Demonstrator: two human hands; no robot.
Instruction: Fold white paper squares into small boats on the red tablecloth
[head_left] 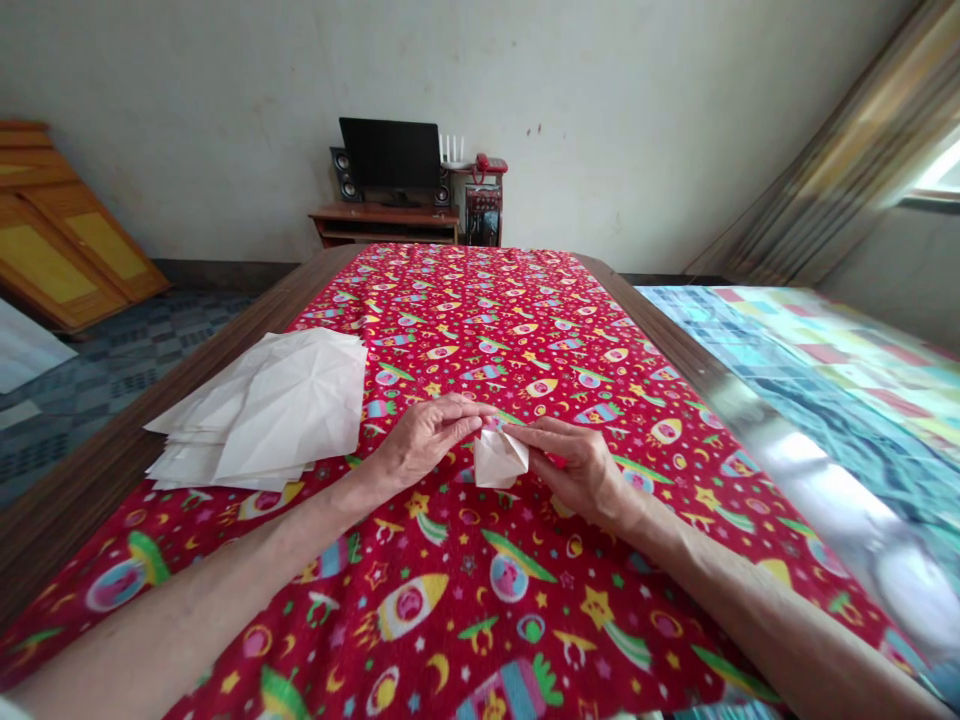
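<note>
A small piece of folded white paper (500,460) is held just above the red patterned cloth. The fingers of my right hand (577,462) are closed on its right edge. My left hand (429,437) pinches near the paper's upper left corner, thumb and forefinger together; the fingers partly hide that corner. To the left of my left hand lies a loose pile of white paper sheets (292,405), and the top sheet shows crossing crease lines.
The red cloth (480,330) covers most of a brown wooden table (660,350). Beyond its far end stand a monitor (391,155), speakers and a red telephone (489,163). A bed with a patterned cover (847,350) is on the right, a wooden cabinet (71,240) on the left.
</note>
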